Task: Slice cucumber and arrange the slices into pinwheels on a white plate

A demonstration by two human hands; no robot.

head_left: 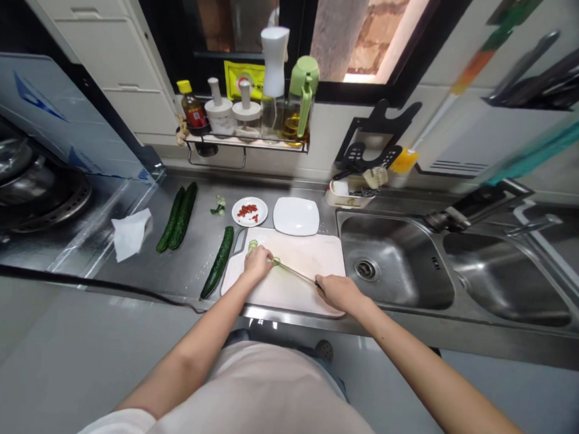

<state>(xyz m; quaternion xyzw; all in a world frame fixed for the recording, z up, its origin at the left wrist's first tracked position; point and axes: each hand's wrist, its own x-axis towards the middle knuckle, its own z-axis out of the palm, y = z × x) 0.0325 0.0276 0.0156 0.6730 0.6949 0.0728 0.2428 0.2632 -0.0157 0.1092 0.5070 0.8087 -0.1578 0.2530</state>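
On the pale cutting board [308, 295], my right hand [337, 293] grips the dark handle of a kitchen knife [296, 272]. Its blade points left, and the tip end reaches a small cucumber piece [276, 261] beside my left fingers. My left hand [258, 264] is closed over that piece, with the fingers bent and mostly hiding what they hold. Several cut cucumber slices [252, 245] lie just beyond my left hand. A whole cucumber [218, 262] rests along the board's left edge, touched by neither hand.
Behind the board stand a plate of chopped red pieces [242, 220] and a white square dish [296, 216]. Two cucumbers [177, 217] and a white paper towel [130, 234] lie left. A double sink [396, 265] is right. Above hangs a condiment rack [245, 141].
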